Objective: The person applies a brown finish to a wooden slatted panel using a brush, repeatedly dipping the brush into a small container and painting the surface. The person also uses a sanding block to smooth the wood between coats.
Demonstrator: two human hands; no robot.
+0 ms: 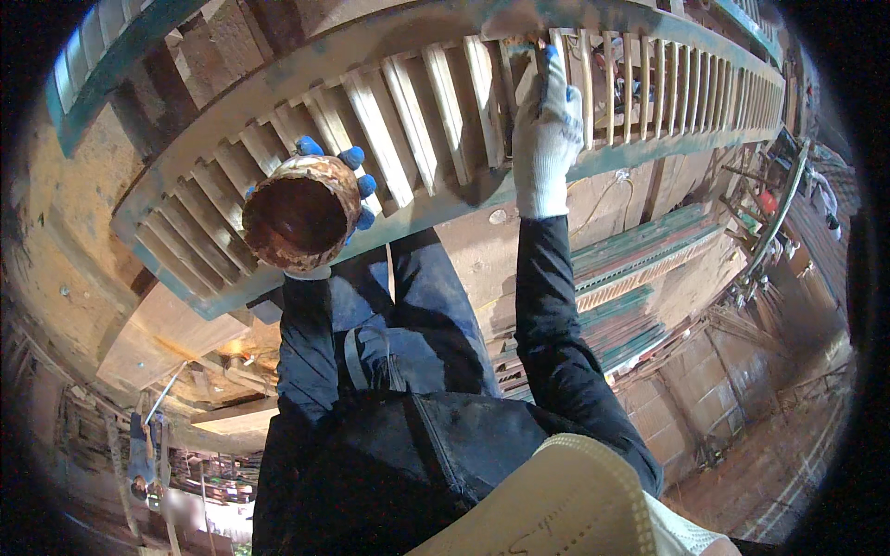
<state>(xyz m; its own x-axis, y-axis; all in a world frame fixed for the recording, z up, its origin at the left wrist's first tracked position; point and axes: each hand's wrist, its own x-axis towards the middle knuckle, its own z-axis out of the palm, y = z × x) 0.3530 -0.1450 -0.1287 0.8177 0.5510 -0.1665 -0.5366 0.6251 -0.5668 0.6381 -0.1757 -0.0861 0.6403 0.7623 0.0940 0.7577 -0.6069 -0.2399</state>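
A round tin (pixel 301 222), crusted with rust-coloured residue on rim and wall, is gripped from behind by the left hand (pixel 338 190); blue fingertips (pixel 353 157) of the glove are curled around its upper and right edge, so the grasp is closed on the tin. Its mouth is turned toward the camera, and a dark reddish-brown coating or liquid is seen inside; how full it is cannot be told. The tin is held in front of the lower left part of a slatted wooden panel (pixel 399 130), just above the panel's green bottom rail (pixel 445 199).

The right hand (pixel 545 134), in a white glove with blue tips, is raised against the slats near the panel's top rail. A small tool seems to be pinched at the fingertips, but it is too blurred to name, so whether the hand is clenched on something cannot be told.

The panel is laid sloping across the view, its pale slats set close together with narrow gaps between. Beneath it, dark trousers (pixel 417 315) are seen, and a stack of similar green-edged panels (pixel 640 278) lies to the right. Open brick floor (pixel 769 445) is left at the lower right. At the lower left, another person (pixel 141 454) is seen, well apart.
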